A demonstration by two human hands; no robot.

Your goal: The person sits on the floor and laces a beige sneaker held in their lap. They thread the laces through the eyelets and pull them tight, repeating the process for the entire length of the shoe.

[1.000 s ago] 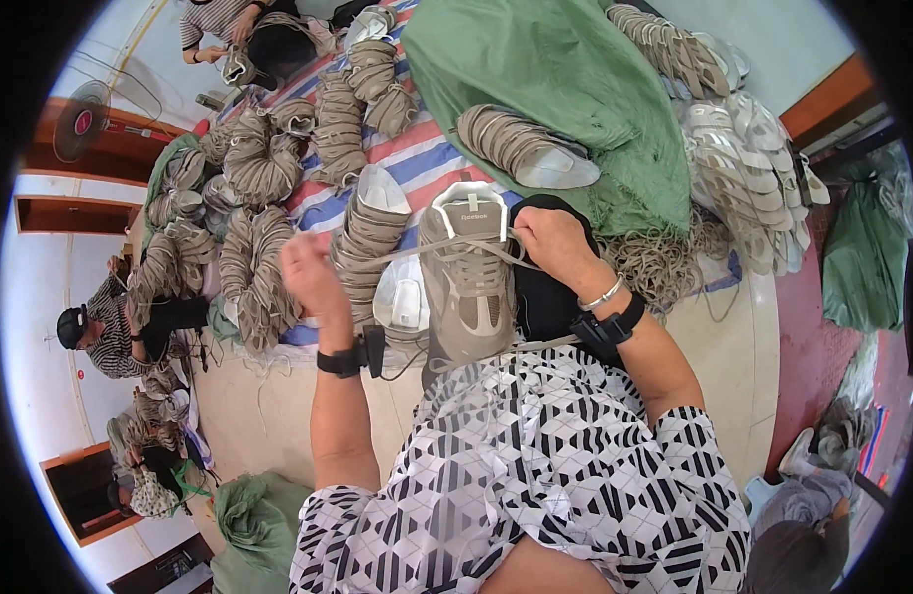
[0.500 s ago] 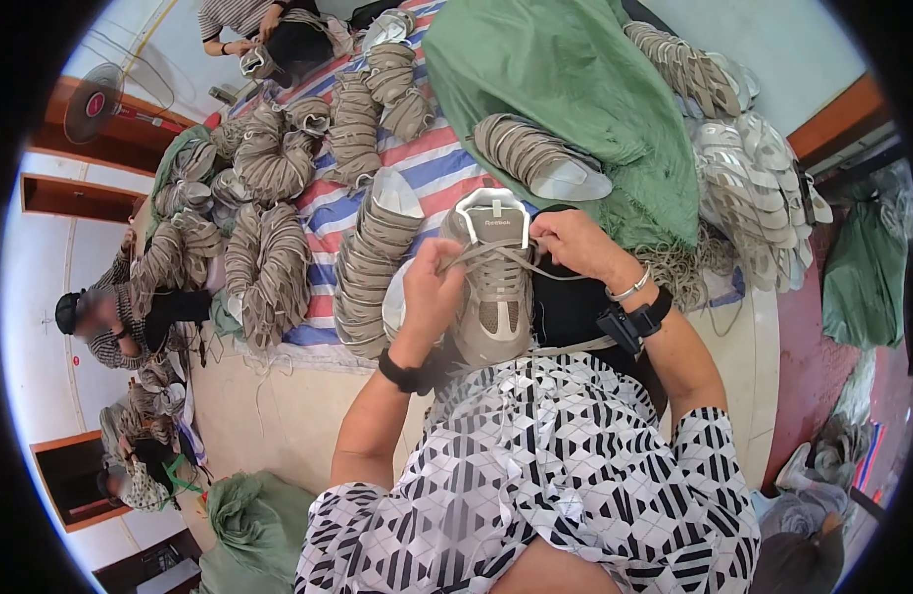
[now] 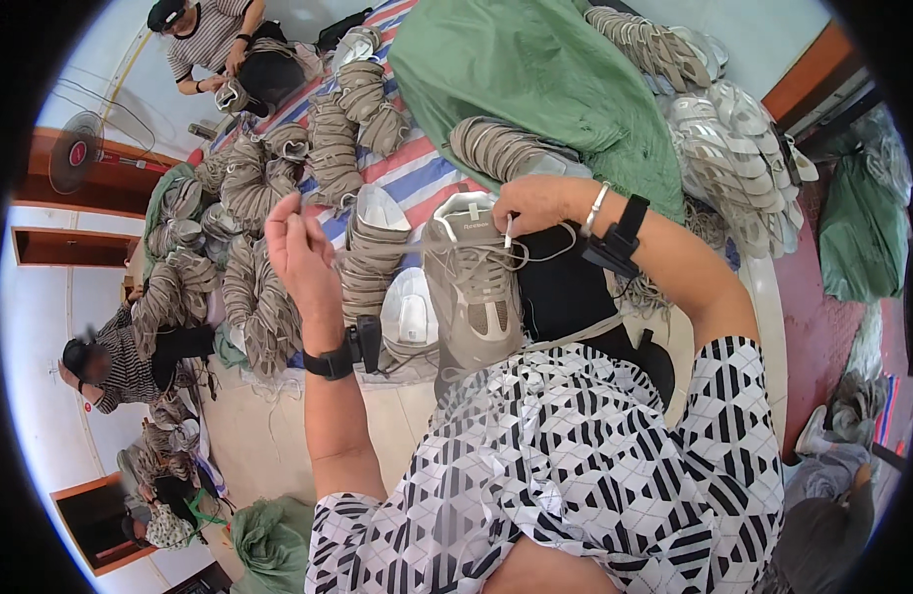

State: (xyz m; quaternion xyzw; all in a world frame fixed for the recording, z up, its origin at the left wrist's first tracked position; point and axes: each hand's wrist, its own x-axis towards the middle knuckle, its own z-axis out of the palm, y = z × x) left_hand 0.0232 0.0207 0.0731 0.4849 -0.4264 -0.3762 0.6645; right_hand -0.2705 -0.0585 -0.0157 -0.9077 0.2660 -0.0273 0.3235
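A grey-beige sneaker [image 3: 473, 287] rests on my lap, toe toward me, with its laces loose. My right hand [image 3: 531, 205] sits at the shoe's tongue and pinches a lace end with a white tip. My left hand [image 3: 296, 244] is raised to the left of the shoe, fingers pinched on a thin lace strand pulled out sideways. Both wrists carry black bands. A black cloth [image 3: 560, 287] lies under the shoe on my right side.
Rows of stacked grey sneakers [image 3: 357, 247] cover a striped sheet [image 3: 417, 173]. A large green sack [image 3: 535, 79] lies beyond. More shoes [image 3: 733, 148] pile at the right. Other people sit at the top left [image 3: 214, 40] and left [image 3: 120, 356]. A fan [image 3: 75, 153] stands left.
My left hand has left the shoe and swung up and out to the left, drawing the lace with it. My right hand stays at the tongue.
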